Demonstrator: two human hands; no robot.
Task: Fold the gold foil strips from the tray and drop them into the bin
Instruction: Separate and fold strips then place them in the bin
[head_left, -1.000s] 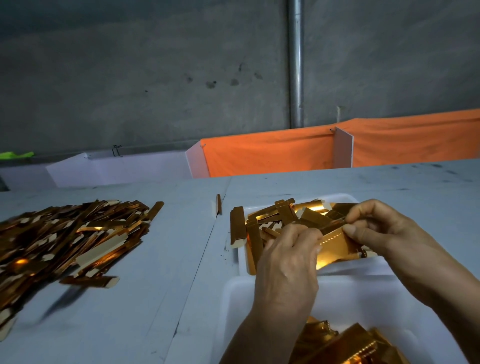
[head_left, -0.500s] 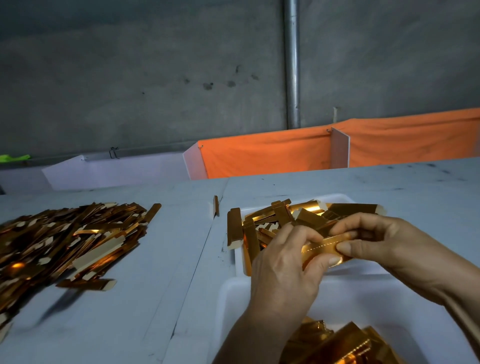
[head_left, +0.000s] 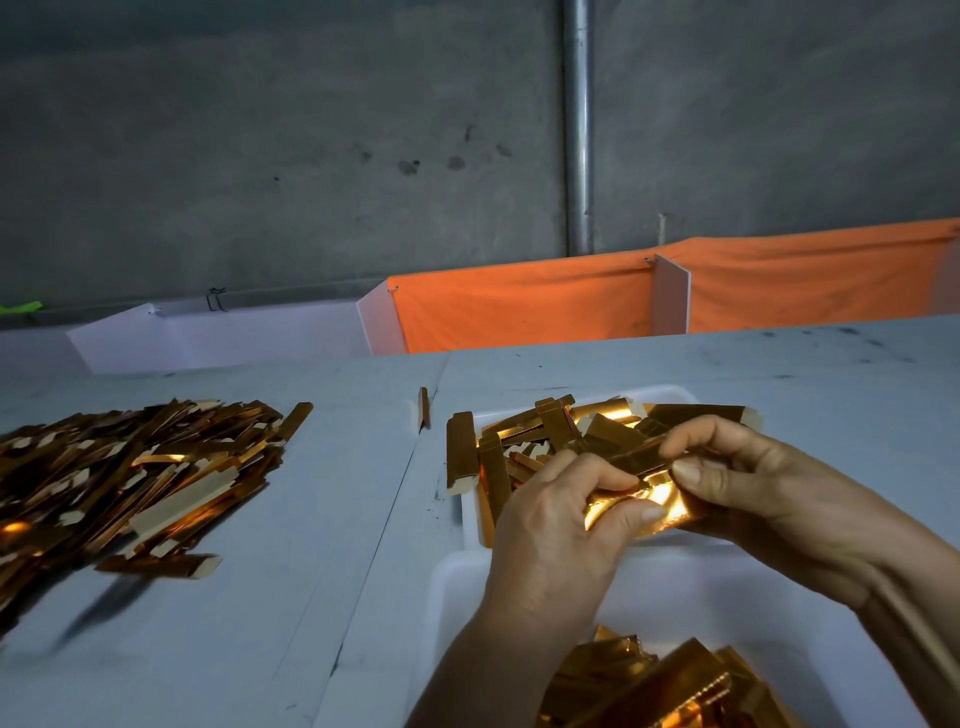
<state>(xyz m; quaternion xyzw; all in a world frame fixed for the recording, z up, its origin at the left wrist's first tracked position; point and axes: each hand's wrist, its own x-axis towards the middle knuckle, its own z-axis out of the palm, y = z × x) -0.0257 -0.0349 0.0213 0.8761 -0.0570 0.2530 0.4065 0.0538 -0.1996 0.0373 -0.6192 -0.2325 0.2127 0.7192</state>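
Both hands meet over the near edge of the shallow white plastic tray (head_left: 470, 512), working one shiny gold foil strip (head_left: 644, 506). Left hand (head_left: 558, 525) has fingers curled, thumb (head_left: 641, 514) pressed on the strip's front face, so it pinches the strip's left end. Right hand (head_left: 769, 499) pinches the right end, thumb (head_left: 691, 474) on top and fingers curled behind. The strip is held in the air between them, partly creased, bright glare on its lower face.

The tray sits on the pale grey desk (head_left: 311, 597), holding a loose pile of flat gold foil strips (head_left: 540, 431), some hanging over its left rim. The white plastic bin (head_left: 701, 592) lies just in front of the tray, under the wrists, with folded gold pieces (head_left: 654, 686) in its near part.

A large heap of gold strips (head_left: 124, 478) lies on the desk well to the left. One stray strip (head_left: 424, 408) lies near the tray's far left corner. Orange cloth (head_left: 545, 306) hangs behind the desk.
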